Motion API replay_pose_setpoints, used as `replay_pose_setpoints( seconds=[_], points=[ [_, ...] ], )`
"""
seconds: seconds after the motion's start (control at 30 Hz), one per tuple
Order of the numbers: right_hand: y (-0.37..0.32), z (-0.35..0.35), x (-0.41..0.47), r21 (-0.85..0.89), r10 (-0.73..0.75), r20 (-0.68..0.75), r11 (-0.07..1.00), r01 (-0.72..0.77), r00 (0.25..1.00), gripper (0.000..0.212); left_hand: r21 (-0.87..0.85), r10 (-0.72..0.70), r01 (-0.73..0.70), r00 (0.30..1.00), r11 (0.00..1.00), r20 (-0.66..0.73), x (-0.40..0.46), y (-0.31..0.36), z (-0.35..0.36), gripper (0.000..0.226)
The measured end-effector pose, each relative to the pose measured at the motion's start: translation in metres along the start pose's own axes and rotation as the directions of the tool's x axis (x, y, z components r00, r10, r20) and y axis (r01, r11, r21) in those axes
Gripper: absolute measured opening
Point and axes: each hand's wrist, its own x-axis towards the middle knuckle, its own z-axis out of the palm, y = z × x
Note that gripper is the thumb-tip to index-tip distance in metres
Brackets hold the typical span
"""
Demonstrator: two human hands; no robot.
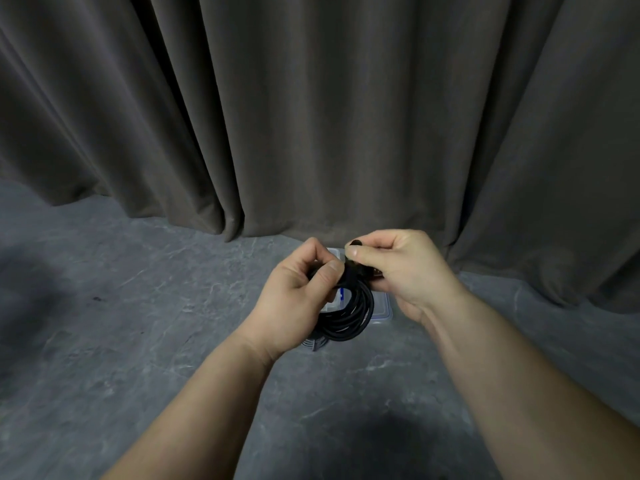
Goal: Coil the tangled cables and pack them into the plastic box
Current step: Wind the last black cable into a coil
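Note:
A black cable hangs in a round coil between my two hands, above the floor. My left hand grips the top of the coil with thumb and curled fingers. My right hand pinches the cable's end near its plug, just above the coil's top. Behind and below the coil lies the clear plastic box, mostly hidden by my hands and the cable. A grey cable peeks out under the coil on the floor.
The grey marbled floor spreads on all sides. A dark brown curtain hangs right behind the box, its hem touching the floor.

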Motion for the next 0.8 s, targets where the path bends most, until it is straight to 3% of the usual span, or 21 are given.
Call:
replay_pose_setpoints(
  seconds=[0.17,0.3,0.47,0.6,0.8],
  points=[
    [-0.003,-0.007,0.002,0.11,0.192,0.116,0.973,-0.205,0.974,0.009,-0.038,0.023,-0.023,1.0,0.999,0.003,-0.001,0.004,0.006,0.02],
    [-0.003,-0.008,0.004,0.136,0.241,0.062,0.959,-0.247,0.969,0.021,-0.077,0.001,0.0,1.0,0.997,0.013,-0.003,0.004,0.013,0.011],
    [0.0,-0.009,0.004,0.09,0.192,-0.003,0.977,-0.191,0.981,0.026,-0.01,-0.021,0.021,1.0,1.0,-0.013,-0.002,0.004,0.018,0.018],
    [0.002,-0.007,0.006,-0.164,-0.016,-0.078,0.986,0.003,0.997,0.018,-0.011,-0.076,0.075,0.992,0.997,-0.098,0.001,0.001,0.018,0.022],
    [0.0,-0.014,-0.004,-0.203,0.021,0.164,0.979,0.013,0.986,0.013,-0.051,-0.138,0.13,0.971,0.99,-0.196,0.007,0.001,0.011,0.023]
  ],
)
